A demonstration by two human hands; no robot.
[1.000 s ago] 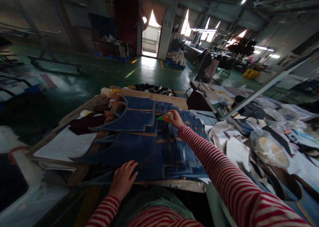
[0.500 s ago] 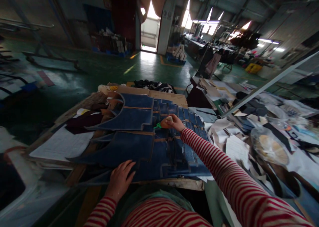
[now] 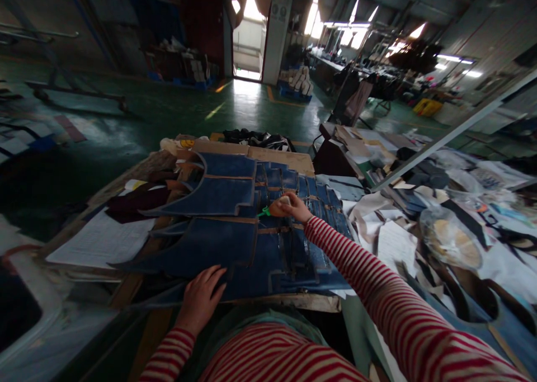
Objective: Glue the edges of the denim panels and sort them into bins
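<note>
Dark blue leather-like cut pieces (image 3: 218, 242) lie overlapped in rows on the table, with brownish strips along some edges. My right hand (image 3: 294, 207) is closed around a small bottle-like applicator with a green tip (image 3: 265, 211), held over the middle of the rows. Its tip points left, close to the edge of a large curved piece (image 3: 210, 196); whether it touches is unclear. My fingers hide part of the applicator. Near the front edge, my left hand (image 3: 202, 295) rests with fingers spread on the nearest blue piece, holding nothing.
Printed paper (image 3: 100, 241) and dark maroon material (image 3: 134, 202) lie on the left. Cardboard (image 3: 281, 158) borders the far side. To the right, another table carries scraps, papers and a plastic-wrapped roll (image 3: 455, 239). A slanted metal bar (image 3: 453, 133) crosses above it.
The view has shifted slightly. My right hand keeps hold of the applicator at nearly the same spot over the blue pieces. My left hand stays resting near the front edge.
</note>
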